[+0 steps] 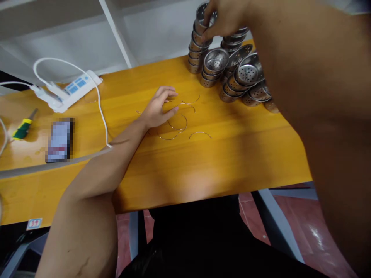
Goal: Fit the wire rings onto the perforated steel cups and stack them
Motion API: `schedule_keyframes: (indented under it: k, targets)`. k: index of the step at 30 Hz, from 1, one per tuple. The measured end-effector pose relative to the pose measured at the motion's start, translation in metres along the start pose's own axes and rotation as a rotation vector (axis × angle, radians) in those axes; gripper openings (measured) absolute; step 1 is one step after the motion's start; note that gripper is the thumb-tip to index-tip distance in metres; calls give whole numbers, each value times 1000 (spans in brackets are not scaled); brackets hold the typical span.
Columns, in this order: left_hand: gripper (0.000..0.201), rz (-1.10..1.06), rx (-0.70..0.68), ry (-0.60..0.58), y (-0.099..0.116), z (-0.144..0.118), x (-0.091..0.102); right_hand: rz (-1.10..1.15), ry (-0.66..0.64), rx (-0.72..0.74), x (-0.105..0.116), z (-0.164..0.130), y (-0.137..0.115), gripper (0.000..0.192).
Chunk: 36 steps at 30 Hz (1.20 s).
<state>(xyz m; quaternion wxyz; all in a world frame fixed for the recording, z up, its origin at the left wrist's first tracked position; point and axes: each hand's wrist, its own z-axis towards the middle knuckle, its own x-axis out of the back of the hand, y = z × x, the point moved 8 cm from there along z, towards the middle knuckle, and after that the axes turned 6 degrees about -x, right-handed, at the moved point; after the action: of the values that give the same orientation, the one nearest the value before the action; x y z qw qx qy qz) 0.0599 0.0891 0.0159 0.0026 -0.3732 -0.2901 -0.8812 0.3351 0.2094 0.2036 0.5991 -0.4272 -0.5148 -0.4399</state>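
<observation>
My right hand (pixel 227 19) reaches to the back of the table and pinches the rim of the top perforated metal cup (pixel 199 19) on a tall stack. That cup still sits in or just above the stack; I cannot tell which. Several more stacks of perforated metal cups (pixel 215 61) stand beside it, some behind my right arm. My left hand (pixel 159 106) rests on the table with its fingers apart and nothing in it. Around its fingertips lie several thin curved wires (pixel 200 133), some of them partly under the hand.
A white power strip (pixel 77 90) with plugged-in white cables lies at the back left. A phone (pixel 59 141) and a green-yellow handled tool (pixel 22 129) are on the table's left side. A white shelf divider (pixel 114 33) rises behind the wooden table (pixel 203 170).
</observation>
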Motion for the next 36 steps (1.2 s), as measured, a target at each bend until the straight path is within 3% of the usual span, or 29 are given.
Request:
schedule_keyframes:
  k: [2, 8, 13, 20, 26, 30, 33, 36]
  targets:
    - [71, 5, -44, 35, -7, -1, 2, -84, 10, -67, 7, -15, -23, 67]
    - [61, 54, 11, 135, -33, -6, 10, 51, 2, 67, 8, -31, -97, 50]
    - [62, 61, 15, 145, -41, -9, 12, 25, 3, 73, 5, -32, -128, 56]
    - [56, 67, 87, 117, -41, -6, 8, 18, 41, -75, -2, -32, -108, 71]
    - [53, 30, 108, 124, -42, -5, 8, 170, 78, -179, -11, -36, -92, 54]
    - [52, 31, 111, 127, -47, -7, 10, 233, 129, -214, -7, -34, -89, 54]
    - [57, 37, 86, 128, -48, -7, 10, 240, 168, -181, 2, -38, -91, 57]
    - [75, 47, 101, 181, -44, -6, 10, 275, 172, -61, 9, -57, -105, 53]
